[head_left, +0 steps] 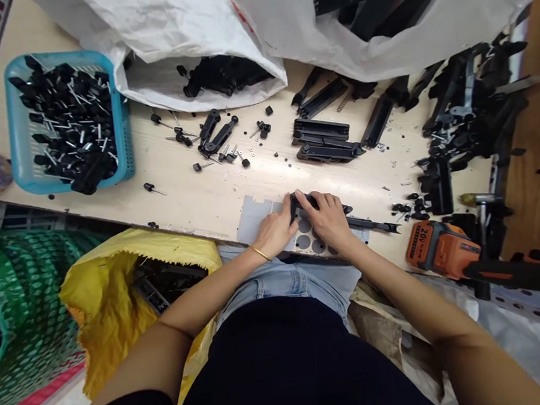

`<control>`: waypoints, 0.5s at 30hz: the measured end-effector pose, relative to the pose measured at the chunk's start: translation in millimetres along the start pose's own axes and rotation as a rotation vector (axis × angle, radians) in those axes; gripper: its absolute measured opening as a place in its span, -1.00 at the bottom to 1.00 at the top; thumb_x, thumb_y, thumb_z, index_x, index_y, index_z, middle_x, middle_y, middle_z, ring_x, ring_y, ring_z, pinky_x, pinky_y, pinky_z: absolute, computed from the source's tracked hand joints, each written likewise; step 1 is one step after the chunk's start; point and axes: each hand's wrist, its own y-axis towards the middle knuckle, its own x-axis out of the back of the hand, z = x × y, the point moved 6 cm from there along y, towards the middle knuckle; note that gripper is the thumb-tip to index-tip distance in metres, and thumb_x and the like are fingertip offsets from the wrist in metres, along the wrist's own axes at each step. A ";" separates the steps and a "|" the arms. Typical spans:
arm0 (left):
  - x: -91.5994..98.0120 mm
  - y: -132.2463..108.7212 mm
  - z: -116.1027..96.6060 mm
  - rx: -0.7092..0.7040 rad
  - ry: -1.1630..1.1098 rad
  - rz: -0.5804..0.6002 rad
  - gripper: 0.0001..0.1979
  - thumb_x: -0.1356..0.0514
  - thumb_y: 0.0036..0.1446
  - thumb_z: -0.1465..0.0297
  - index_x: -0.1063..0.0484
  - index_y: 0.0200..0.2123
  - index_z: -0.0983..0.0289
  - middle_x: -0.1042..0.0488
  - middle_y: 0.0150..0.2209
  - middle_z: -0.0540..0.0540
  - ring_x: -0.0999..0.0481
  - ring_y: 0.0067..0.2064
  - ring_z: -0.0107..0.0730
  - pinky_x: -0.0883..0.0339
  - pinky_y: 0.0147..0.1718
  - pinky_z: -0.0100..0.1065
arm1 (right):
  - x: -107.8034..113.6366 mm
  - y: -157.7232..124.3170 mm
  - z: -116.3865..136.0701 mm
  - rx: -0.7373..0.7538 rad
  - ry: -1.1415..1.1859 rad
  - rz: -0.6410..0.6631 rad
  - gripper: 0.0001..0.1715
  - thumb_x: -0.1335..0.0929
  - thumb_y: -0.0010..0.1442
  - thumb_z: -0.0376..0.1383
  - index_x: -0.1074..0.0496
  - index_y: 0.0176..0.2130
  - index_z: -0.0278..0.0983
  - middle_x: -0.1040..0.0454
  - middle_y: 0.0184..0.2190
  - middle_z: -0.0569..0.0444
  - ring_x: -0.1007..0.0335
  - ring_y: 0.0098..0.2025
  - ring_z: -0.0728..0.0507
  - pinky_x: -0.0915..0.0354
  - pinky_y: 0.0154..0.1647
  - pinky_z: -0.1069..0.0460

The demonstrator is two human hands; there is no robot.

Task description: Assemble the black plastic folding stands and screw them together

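Observation:
At the table's front edge, my left hand [273,232] pinches the left end of a black plastic part [313,201]. My right hand [327,221] is closed over the same part from the right, hiding much of it. Both hands rest above a grey mat [251,215] with round marks. Just right of my right hand lies a long, slim black piece [374,224]. Beyond the hands sit folded black assemblies [324,140], and to their left a hinged black piece [217,134] lies among black-headed screws [232,155].
A blue basket [125,136] full of black-headed screws stands at left. White sacks [151,36] of black parts line the back. At right are piled black parts [470,109] and an orange cordless power tool [444,249]. A yellow sack [104,305] hangs below the front edge.

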 end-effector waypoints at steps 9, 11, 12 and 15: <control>46.4 -6.1 -15.1 -0.229 0.166 -0.029 -0.35 -0.17 0.19 0.29 -0.04 0.26 0.42 -0.50 -0.13 0.37 -0.49 -0.02 0.07 -0.34 -0.09 -0.09 | 5.3 1.1 4.1 0.023 0.061 -0.049 -0.28 -0.15 0.21 -0.47 -0.01 0.32 -0.20 -0.28 0.02 -0.18 -0.20 -0.04 -0.27 -0.22 -0.06 -0.17; 58.7 -8.6 -30.5 -0.522 0.181 -0.149 -0.26 -0.20 0.16 0.28 0.07 0.29 0.36 -0.36 0.10 0.38 -0.32 0.18 0.02 -0.18 0.12 -0.04 | 18.3 -9.2 -1.3 0.011 0.151 -0.154 -0.30 -0.15 0.19 -0.46 -0.01 0.29 -0.23 -0.23 0.08 -0.17 -0.17 0.05 -0.27 -0.22 0.03 -0.19; 57.1 -8.9 -37.4 -0.663 0.189 -0.152 -0.16 -0.25 0.12 0.24 0.16 0.32 0.33 -0.24 0.20 0.37 -0.22 0.25 0.00 -0.07 0.19 -0.04 | 26.2 -18.5 -8.5 -0.022 0.186 -0.222 -0.34 -0.16 0.20 -0.44 -0.04 0.27 -0.23 -0.21 0.09 -0.16 -0.15 0.10 -0.26 -0.20 0.08 -0.21; 31.3 2.2 -44.2 -0.861 0.297 0.016 0.12 -0.37 -0.09 0.11 0.26 0.33 0.31 0.01 0.32 0.41 -0.06 0.32 0.08 0.09 0.25 -0.03 | 40.4 -59.2 -45.2 -0.237 0.186 -0.363 -0.56 -0.21 0.24 -0.33 -0.23 0.12 -0.24 -0.26 0.04 -0.17 -0.16 0.09 -0.28 -0.15 0.13 -0.23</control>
